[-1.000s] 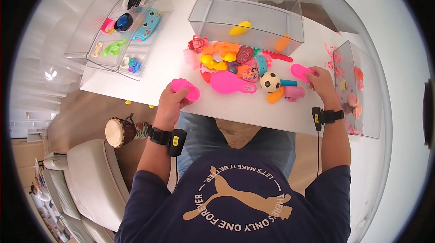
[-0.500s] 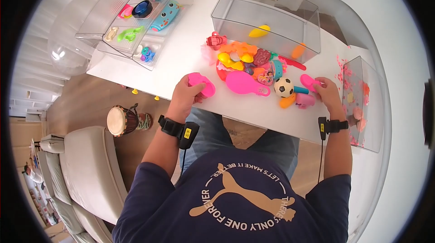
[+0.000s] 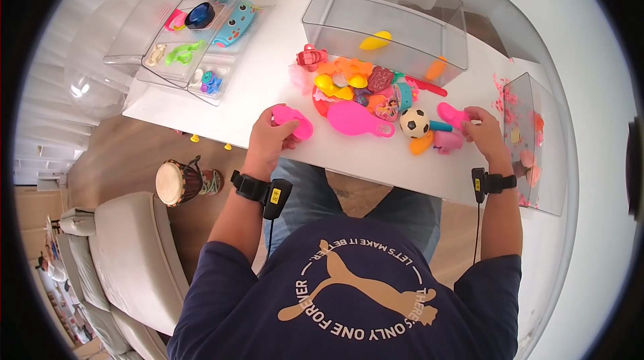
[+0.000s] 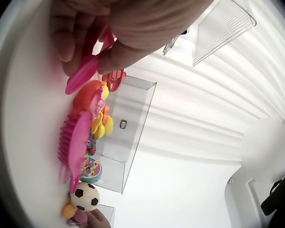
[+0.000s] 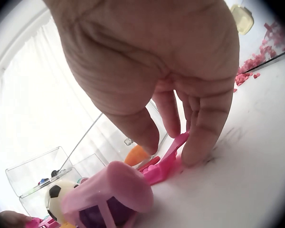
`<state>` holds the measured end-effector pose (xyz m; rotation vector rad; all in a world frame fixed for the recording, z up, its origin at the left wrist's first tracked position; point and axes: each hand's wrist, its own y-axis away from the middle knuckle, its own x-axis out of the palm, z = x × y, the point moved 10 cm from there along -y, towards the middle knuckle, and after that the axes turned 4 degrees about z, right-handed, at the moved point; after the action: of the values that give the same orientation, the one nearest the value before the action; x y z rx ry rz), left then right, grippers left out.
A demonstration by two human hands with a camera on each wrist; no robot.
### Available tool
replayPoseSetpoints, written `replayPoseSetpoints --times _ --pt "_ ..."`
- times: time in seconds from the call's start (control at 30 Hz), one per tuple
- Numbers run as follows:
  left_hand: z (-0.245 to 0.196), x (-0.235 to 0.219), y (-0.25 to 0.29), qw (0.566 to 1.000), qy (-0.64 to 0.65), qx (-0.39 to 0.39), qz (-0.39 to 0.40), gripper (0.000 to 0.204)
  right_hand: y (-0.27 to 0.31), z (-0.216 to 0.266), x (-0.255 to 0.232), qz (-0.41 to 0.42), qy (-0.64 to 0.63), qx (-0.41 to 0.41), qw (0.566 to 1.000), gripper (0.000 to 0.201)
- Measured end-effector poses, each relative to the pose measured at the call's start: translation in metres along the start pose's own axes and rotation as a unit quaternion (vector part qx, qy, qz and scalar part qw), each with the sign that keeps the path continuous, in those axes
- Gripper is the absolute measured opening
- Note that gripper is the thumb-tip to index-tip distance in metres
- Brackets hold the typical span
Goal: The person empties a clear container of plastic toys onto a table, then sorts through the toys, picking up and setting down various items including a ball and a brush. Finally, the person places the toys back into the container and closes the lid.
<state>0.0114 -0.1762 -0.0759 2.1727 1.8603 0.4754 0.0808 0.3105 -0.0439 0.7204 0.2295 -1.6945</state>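
My left hand pinches a pink toy shoe by its side, over the near part of the table; its flat sole edge shows close above the surface in the left wrist view. With thumb and fingertips, my right hand holds another pink toy shoe, low by the tabletop. Next to that shoe are a teal stick, a light purple cage-sided toy and a small soccer ball. Between the hands lies a pink hairbrush, bristles down.
A heap of colourful toys lies behind the hairbrush. At the back stands a clear bin with a yellow and an orange piece inside. A compartment box of toys is at the left, another clear box at the right.
My right hand has brought its shoe slightly nearer the soccer ball. My left hand has moved a little forward with its shoe. The head view has shifted; the heap looks unchanged.
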Motion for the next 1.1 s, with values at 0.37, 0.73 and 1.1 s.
replayPoseSetpoints --times 0.37,0.73,1.1 --pt "0.003 0.002 -0.002 0.999 -0.026 0.015 -0.013 0.053 0.01 -0.002 -0.007 -0.015 0.007 -0.005 1.0 0.034" --pt "-0.014 -0.002 -0.009 0.987 -0.147 0.065 -0.032 0.063 0.039 0.158 0.02 -0.071 0.168 -0.258 0.949 0.024" --pt "-0.079 0.02 0.017 0.797 -0.494 0.319 -0.137 0.04 -0.001 0.243 0.182 0.057 0.431 -0.338 0.835 0.007"
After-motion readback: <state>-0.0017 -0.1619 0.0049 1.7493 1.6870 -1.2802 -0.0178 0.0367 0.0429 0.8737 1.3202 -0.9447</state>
